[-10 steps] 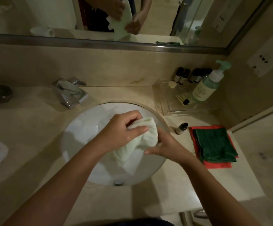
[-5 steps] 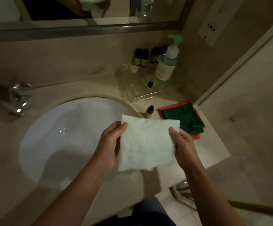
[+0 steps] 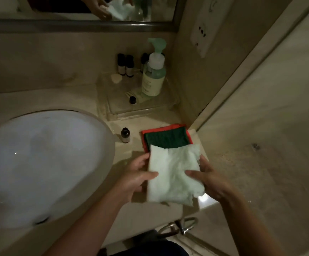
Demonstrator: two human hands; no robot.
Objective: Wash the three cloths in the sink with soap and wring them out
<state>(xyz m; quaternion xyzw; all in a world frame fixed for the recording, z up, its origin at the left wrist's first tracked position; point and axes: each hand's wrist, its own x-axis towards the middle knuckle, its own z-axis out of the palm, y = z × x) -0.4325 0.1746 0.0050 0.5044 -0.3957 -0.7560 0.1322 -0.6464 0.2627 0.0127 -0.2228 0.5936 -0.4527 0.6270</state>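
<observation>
The pale green cloth (image 3: 174,174) is held flat, pinched at its side edges by left hand (image 3: 137,179) and right hand (image 3: 208,180), just short of the green and red cloths (image 3: 165,138) beside the sink (image 3: 44,163), where it is best lowered squarely.

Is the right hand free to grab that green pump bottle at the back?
Probably not right away: the right hand and the left hand both hold the pale cloth. Otherwise the path to the pump bottle looks open.
</observation>
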